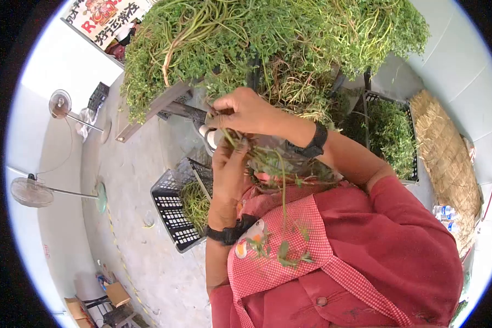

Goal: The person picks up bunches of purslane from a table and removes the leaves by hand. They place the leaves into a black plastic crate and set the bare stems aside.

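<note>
- Greens (pixel 290 38) heaped on table (pixel 152 111), top of frame; grey floor (pixel 134 175), left.
- Centre-left crate (pixel 167 203) holds stems (pixel 194 203); upper-right crate (pixel 415 139), leafy stalks (pixel 391 134).
- Right hand (pixel 243 112), left hand (pixel 229 167): pinching sprig (pixel 283 188), centre.

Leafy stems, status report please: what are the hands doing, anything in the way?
Left hand and right hand close together, pinching leafy stems. Leaves dangling over checked apron. Heaped greens just beyond, apparently not blocking.
</note>
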